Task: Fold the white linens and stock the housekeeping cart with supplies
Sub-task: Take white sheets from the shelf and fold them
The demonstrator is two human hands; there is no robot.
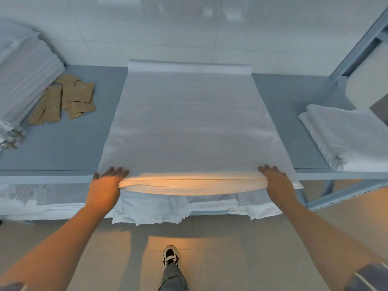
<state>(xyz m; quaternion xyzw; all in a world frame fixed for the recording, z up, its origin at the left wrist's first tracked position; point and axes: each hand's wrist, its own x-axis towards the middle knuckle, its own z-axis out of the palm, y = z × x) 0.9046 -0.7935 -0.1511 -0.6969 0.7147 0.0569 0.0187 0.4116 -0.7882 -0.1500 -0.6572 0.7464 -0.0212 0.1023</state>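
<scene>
the white linen [189, 122] lies flat across the grey surface [63, 148], its near edge folded at the front lip. the left hand [107, 181] and right hand [275, 179] each grip an end of that fold. soft, light, floppy cloth — best held at both corners, kept taut — or it sags.

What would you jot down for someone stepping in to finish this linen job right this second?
Left hand: grips the near left corner of the white sheet, fingers flat on top, thumb hidden.
Right hand: the same at the near right corner.
The sheet lies spread on the grey shelf, its near edge doubled into a thick fold at the shelf's front.
Done: one folded linen lies on the right; a white stack with brown packets on the left.
Left: finish folding this sheet. More linens wait on the lower shelf. No cart is in view.
</scene>
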